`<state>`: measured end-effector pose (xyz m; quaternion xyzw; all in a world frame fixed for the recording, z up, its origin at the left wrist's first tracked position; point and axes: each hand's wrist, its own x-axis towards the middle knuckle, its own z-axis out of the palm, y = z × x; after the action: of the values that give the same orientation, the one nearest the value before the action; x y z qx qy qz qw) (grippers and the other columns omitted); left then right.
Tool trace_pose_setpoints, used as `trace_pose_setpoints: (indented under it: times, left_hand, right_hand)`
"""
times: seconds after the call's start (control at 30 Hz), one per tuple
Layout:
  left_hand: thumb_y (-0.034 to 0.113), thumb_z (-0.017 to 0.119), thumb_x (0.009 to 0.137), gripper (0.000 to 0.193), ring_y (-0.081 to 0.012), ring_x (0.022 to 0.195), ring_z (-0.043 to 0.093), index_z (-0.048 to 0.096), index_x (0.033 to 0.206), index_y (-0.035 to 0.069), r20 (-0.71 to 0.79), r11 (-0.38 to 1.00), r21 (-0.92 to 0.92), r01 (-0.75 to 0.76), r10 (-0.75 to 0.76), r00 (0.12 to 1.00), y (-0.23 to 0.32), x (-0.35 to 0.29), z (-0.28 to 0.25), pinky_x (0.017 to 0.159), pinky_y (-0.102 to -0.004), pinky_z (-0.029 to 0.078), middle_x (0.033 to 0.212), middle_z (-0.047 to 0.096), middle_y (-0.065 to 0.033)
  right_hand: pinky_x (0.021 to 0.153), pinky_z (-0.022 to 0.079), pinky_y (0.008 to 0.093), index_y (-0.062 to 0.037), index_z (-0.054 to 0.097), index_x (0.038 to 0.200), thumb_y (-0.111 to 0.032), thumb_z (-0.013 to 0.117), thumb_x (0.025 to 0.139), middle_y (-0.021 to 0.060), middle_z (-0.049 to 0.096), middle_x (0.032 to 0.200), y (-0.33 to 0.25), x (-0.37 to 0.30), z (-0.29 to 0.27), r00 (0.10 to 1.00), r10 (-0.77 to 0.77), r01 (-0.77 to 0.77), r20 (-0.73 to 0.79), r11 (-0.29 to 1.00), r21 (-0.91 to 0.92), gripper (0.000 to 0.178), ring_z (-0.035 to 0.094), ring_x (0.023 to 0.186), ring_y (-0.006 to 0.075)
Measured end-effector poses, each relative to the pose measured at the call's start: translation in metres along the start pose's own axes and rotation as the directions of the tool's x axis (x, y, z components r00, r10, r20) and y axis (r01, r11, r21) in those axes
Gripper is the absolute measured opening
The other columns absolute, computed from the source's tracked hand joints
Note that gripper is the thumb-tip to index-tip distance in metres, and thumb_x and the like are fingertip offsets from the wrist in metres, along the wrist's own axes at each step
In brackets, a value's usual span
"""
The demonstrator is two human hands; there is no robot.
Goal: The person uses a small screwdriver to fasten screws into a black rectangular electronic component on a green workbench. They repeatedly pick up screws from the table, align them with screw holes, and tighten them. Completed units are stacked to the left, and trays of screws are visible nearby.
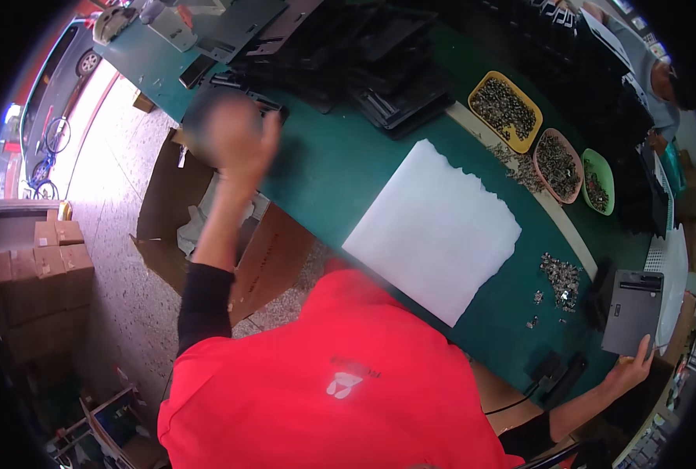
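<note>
**A dark grey panel (pixel 633 316) in the right hand (pixel 629 374), at the edge of a green worktop (pixel 317 180)**

The panel is thin, flat and roughly rectangular, with a matt face, a long slotted band along its upper edge and a small narrow opening lower down. It is at the far right, where the right hand grips its lower edge between thumb and fingers. The left hand (pixel 240 148) extends to the upper left, over the table's edge beside dark parts. Motion blur covers its fingers and the dark, rounded form against them; whether it grips anything cannot be told.

Between the hands lies a white sheet (pixel 434 227), smooth-faced, with straight sides toward the wearer and a ragged, torn-looking far edge. Beyond it, a pale, narrow strip (pixel 571 223) curves in the fisheye view. Three plastic trays with rounded corners stand in a row: a yellow tray (pixel 520 148), a pink tray (pixel 568 200) and a smaller green tray (pixel 604 170), each bearing small, glinting pieces. A loose heap of shiny metal pieces (pixel 561 281) lies nearer the panel. Black, flat, angular parts (pixel 395 90) overlap in stacks at the far side. Below the left forearm, an open cardboard box (pixel 274 246) with brown walls contains crumpled whitish paper (pixel 191 234); it stands on a speckled floor (pixel 129 156).
</note>
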<state>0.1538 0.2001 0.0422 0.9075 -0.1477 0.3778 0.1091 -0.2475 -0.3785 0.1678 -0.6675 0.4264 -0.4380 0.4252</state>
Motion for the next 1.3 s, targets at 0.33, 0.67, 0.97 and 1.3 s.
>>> trace_pose_setpoints:
  times: [0.33, 0.67, 0.97, 1.3]
  left_hand:
    - [0.035, 0.075, 0.084, 0.074, -0.0279, 0.127, 0.049, 0.046, 0.138, -0.005, 0.675, 0.838, -0.326, 0.437, -0.118, 0.729, -0.276, 0.005, 0.107, 0.111, -0.0375, 0.034, 0.138, 0.051, -0.0195]
    - [0.057, 0.079, 0.070, 0.110, -0.0396, 0.125, 0.049, 0.031, 0.146, -0.004, 0.586, 0.969, 0.005, 0.247, -0.204, 0.785, -0.304, 0.012, 0.153, 0.107, -0.0445, 0.038, 0.137, 0.048, -0.0281]
    - [0.061, 0.079, 0.063, 0.114, -0.0429, 0.127, 0.048, 0.032, 0.149, 0.003, 0.565, 0.914, 0.111, 0.390, -0.381, 0.732, -0.300, 0.026, 0.139, 0.108, -0.0476, 0.038, 0.139, 0.047, -0.0282]
    - [0.043, 0.079, 0.077, 0.092, -0.0339, 0.130, 0.048, 0.038, 0.144, -0.003, 0.397, 0.931, -0.225, 0.288, -0.183, 0.900, -0.233, 0.019, 0.112, 0.109, -0.0407, 0.038, 0.142, 0.048, -0.0229]
  right_hand:
    - [0.072, 0.051, 0.0341, -0.0021, 0.069, 0.110, -0.021, 0.068, 0.088, 0.0142, 0.071, 0.091, -0.024, 0.011, 0.029, 0.870, -0.464, 0.431, 0.170, 0.544, -0.720, 0.030, 0.066, 0.077, 0.0189]
    - [0.062, 0.054, 0.0405, -0.0076, 0.066, 0.098, -0.012, 0.065, 0.082, 0.0079, 0.060, 0.089, 0.032, 0.011, 0.027, 0.745, -0.556, 0.542, 0.369, 0.181, -0.821, 0.017, 0.066, 0.076, 0.0281]
    - [0.055, 0.053, 0.0391, -0.0027, 0.062, 0.097, -0.024, 0.064, 0.084, 0.0108, 0.054, 0.089, 0.101, 0.004, 0.071, 0.751, -0.398, 0.550, 0.526, -0.063, -0.833, 0.025, 0.066, 0.071, 0.0266]
    - [0.059, 0.054, 0.0448, -0.0096, 0.069, 0.095, -0.041, 0.056, 0.091, 0.0117, 0.059, 0.092, 0.092, 0.006, 0.069, 0.814, -0.250, 0.531, 0.525, -0.048, -0.846, 0.034, 0.064, 0.080, 0.0300]
